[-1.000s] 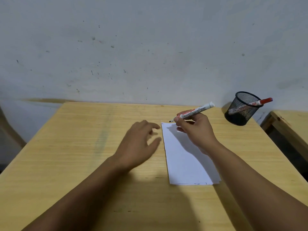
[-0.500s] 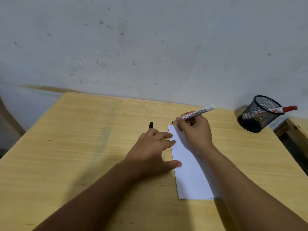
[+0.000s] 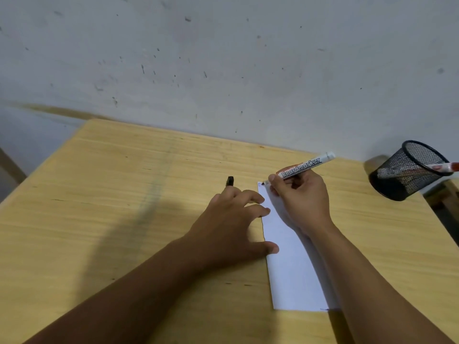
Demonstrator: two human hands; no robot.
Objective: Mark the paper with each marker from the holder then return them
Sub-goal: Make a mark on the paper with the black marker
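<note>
Fingers of the right hand [image 3: 301, 202] grip a marker [image 3: 301, 165], tip on the paper's [image 3: 293, 266] far corner; left hand [image 3: 231, 227] lies spread, open, holding the paper's edge.

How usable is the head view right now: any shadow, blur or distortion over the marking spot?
Head view: marker lettering reads sharp; the left arm's broad shadow falls on bare table, not the paper; wide-angle bending tilts the mesh holder at the right edge.

Left hand [image 3: 231, 219] lies flat, palm down, fingers [image 3: 258, 211] spread; right hand [image 3: 301, 202] is curled in a writing grip, wrist low.
</note>
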